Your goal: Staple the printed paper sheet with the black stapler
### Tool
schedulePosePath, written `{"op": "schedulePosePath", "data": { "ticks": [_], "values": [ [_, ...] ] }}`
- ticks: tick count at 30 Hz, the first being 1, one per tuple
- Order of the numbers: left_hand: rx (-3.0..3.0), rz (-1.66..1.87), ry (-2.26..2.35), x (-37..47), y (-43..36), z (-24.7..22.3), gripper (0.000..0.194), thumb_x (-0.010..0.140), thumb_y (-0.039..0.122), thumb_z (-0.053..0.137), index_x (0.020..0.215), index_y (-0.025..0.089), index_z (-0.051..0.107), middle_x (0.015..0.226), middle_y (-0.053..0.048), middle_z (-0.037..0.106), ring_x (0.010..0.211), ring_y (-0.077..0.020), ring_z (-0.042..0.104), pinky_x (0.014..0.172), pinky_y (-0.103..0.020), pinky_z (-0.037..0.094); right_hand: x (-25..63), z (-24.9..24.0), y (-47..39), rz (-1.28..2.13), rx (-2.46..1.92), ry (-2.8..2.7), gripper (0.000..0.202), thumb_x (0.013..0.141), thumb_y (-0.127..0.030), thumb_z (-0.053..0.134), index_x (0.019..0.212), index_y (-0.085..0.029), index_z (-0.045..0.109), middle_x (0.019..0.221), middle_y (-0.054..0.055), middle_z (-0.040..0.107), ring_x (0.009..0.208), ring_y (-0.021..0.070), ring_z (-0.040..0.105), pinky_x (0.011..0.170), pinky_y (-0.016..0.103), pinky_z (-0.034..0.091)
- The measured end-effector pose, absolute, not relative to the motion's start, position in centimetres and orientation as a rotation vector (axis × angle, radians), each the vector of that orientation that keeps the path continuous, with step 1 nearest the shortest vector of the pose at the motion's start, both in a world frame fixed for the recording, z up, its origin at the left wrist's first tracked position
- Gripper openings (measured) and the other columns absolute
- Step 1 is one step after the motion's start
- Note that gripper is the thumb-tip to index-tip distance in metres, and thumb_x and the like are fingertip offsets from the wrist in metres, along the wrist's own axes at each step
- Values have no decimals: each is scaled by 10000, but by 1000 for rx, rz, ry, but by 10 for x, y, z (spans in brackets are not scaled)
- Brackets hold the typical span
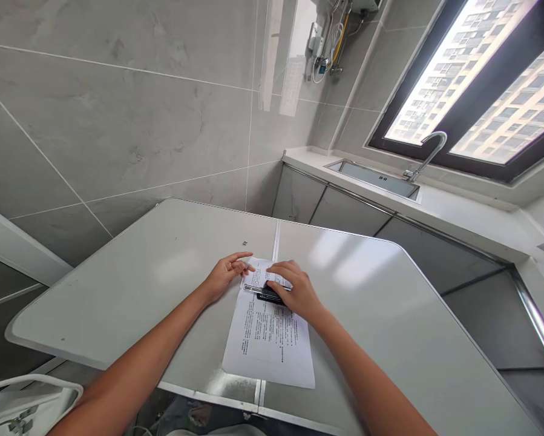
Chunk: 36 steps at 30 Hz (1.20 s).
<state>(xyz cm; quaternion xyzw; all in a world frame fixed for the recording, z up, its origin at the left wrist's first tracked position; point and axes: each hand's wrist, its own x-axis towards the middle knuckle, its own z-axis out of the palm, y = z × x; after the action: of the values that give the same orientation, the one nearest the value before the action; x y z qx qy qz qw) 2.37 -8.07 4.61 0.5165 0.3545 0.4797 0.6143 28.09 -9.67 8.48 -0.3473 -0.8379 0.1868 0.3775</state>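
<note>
A sheet of printed paper [272, 363] lies on the folding table in front of me. Across its upper part rests a black stapler [267, 295] with a silver metal rail [252, 289] sticking out to the left. My right hand [294, 287] is closed around the stapler from the right, thumb over its black body. By the paper's upper left corner, my left hand [229, 272] has thumb and fingers pinched together. A tiny greyish thing shows at its fingertips, too small to name. Two small dark strips, perhaps staples [244, 243], lie just beyond the left hand.
The pale folding table [117, 284] has a metal seam down its middle. A grey tiled wall [117, 121] rises behind it. To the right are a counter with a sink [376, 177], a faucet [430, 151] and a window. A white chair [31, 399] stands at lower left.
</note>
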Motion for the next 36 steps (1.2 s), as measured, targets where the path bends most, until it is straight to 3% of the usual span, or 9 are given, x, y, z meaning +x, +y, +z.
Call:
{"op": "schedulePosePath", "data": {
  "ticks": [4,9,12,16,19,25,29,33,36],
  "values": [
    [1295,1074,836,25,-85,47,600,950,456,706,1469,202,546,990,-74,775,1016,-227,682,1021,-366,446,242,94,-90,270,-674,-2377,390,985,-145,603,1343,-293,642,1251,78,697,1045,256,596,911,447,528],
    [1286,1067,790,25,-87,47,556,941,450,716,1406,212,524,908,-53,768,922,-225,721,931,-342,499,218,81,-75,102,-616,-2418,465,913,41,486,1189,-265,701,1042,58,717,888,214,551,805,374,511],
    [1288,1074,752,25,-87,49,539,963,491,670,1402,221,511,979,-74,765,962,-235,718,926,-349,501,216,76,-73,161,-600,-2344,469,903,48,448,1148,-250,714,1023,54,720,922,209,574,804,348,520],
    [1370,1108,799,25,-86,48,447,995,488,617,1342,221,533,986,-84,769,1065,-243,690,1045,-397,445,229,76,-65,392,-800,-2040,267,974,-131,515,978,-263,747,992,18,744,937,175,657,822,297,540],
    [1423,1194,886,23,-81,44,316,1006,448,599,1218,215,572,841,-47,747,964,-222,681,1035,-401,442,265,69,-43,388,-1082,-1818,136,949,-298,617,927,-250,743,938,15,763,858,186,679,834,325,531],
    [1818,1243,1402,18,-74,31,203,1023,370,500,981,216,627,689,0,611,756,-202,595,859,-365,462,376,22,5,326,-1558,-1427,337,806,-550,675,724,-223,679,720,77,738,632,228,625,694,376,483],
    [2299,1078,1806,17,-66,24,227,1008,244,456,929,198,664,804,-68,656,840,-246,584,873,-409,429,411,-3,13,363,-1627,-1358,460,738,-679,692,716,-220,696,718,88,731,670,241,636,701,373,480],
    [2422,877,1841,14,-44,22,262,987,181,442,1080,170,687,1044,-152,687,1000,-296,598,891,-428,457,410,-10,16,393,-1625,-1397,496,732,-716,688,722,-221,715,772,88,734,700,233,618,726,377,469],
    [2442,824,1722,9,-17,21,347,969,179,457,1241,143,669,1261,-188,651,1181,-317,574,1013,-456,460,405,-11,19,381,-1630,-1428,496,713,-722,699,712,-227,725,825,92,720,729,237,599,728,379,453]
  ]
}}
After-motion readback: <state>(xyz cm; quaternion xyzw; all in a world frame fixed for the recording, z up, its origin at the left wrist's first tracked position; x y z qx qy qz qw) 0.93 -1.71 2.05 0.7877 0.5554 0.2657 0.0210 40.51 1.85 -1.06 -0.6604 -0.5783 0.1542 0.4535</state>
